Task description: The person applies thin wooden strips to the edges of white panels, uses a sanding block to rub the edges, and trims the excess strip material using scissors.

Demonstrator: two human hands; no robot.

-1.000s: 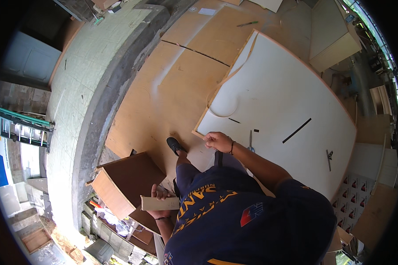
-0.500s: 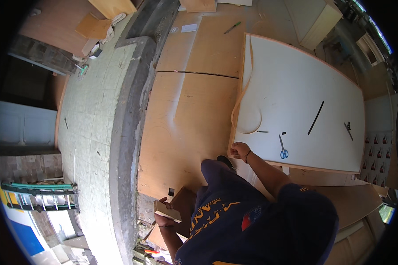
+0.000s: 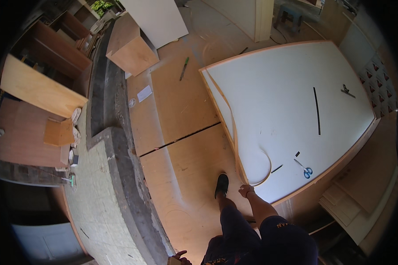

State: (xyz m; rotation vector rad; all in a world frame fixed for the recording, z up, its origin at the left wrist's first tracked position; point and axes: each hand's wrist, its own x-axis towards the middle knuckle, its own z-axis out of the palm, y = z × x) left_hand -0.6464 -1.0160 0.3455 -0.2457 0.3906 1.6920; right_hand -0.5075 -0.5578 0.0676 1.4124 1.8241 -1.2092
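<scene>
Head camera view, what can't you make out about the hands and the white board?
- Left hand: cut off by the lower edge; whatever it holds is mostly out of view.
- Right hand: too small to tell whether it grips the thin edging strip at the white board.
- Small dark tool on the board: too small to identify.

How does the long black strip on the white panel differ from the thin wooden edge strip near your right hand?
The long black strip is dark and lies almost straight in the middle of the large white panel. The thin wooden edge strip is pale tan, runs along the panel's left edge and curls into a loop near the right hand. The wooden strip looks clearly longer. Both are narrow and lie flat on the panel.
</scene>
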